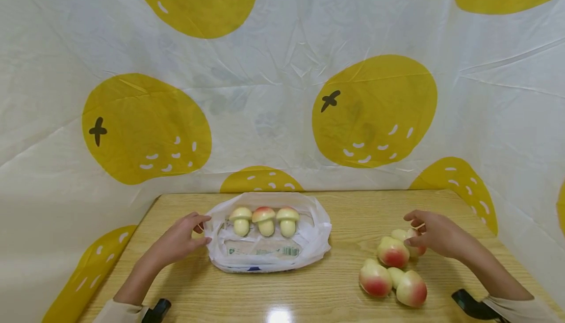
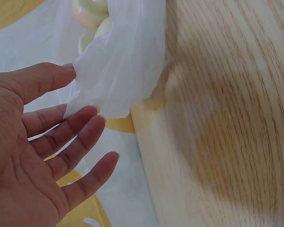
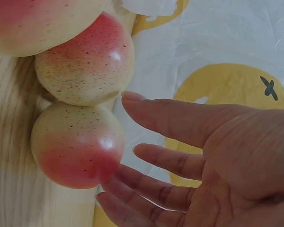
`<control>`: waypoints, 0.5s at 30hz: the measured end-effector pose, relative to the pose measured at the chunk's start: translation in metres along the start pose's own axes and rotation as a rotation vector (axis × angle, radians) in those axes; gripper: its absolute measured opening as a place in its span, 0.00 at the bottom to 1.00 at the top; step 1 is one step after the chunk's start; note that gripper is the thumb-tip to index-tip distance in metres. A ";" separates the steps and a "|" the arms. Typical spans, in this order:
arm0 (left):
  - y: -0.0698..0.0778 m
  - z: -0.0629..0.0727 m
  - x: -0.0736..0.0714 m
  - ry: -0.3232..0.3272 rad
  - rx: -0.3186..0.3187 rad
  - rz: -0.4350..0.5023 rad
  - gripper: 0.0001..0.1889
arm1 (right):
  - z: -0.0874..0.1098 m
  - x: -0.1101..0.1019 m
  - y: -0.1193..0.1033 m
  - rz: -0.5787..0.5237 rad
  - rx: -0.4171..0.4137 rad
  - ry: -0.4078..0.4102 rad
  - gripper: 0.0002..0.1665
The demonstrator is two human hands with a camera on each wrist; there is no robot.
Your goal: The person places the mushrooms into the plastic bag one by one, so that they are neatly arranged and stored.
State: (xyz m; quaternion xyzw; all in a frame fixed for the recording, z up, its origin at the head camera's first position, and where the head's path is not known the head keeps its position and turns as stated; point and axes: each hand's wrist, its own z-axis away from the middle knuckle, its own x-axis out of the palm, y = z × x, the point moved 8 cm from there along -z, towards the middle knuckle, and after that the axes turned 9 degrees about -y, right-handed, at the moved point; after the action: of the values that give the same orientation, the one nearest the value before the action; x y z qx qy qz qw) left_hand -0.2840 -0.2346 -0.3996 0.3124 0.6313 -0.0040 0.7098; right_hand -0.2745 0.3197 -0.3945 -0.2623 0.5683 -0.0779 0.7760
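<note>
Three toy mushrooms (image 1: 265, 221) with cream stems and cream-to-red caps lie in a row in a white plastic bag (image 1: 324, 234), whose mouth is spread wide on the table. My left hand (image 1: 187, 234) is at the bag's left rim, thumb and fingers apart; in the left wrist view its fingertips touch the thin plastic. Several more mushrooms (image 1: 393, 253) are clustered at the right. Beside the farthest one is my right hand (image 1: 437, 234), fingers loosely bent and thumb apart. In the right wrist view, fingertips reach a speckled red cap (image 3: 78, 146); whether they press it I cannot tell.
The wooden table (image 1: 344, 303) ends at a hanging white sheet (image 1: 269, 92) printed with big yellow fruit, close behind the bag. Bare wood lies between the bag and the right-hand mushrooms. Each wrist wears a black strap mount (image 1: 474, 304).
</note>
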 end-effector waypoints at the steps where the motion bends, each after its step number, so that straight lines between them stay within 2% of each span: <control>1: 0.000 0.000 0.000 -0.001 0.000 0.001 0.27 | 0.000 0.001 0.001 -0.001 0.001 -0.005 0.38; 10: 0.001 0.002 0.000 0.000 0.002 0.003 0.27 | -0.004 0.004 0.011 0.008 0.041 -0.014 0.42; 15: 0.001 0.002 -0.001 0.002 -0.001 0.006 0.27 | -0.006 0.004 0.012 0.036 0.038 0.004 0.40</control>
State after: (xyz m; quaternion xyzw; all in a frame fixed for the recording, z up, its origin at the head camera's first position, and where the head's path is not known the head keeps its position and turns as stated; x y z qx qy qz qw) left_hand -0.2822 -0.2352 -0.3986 0.3141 0.6311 -0.0014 0.7093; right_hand -0.2810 0.3258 -0.4052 -0.2371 0.5728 -0.0753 0.7811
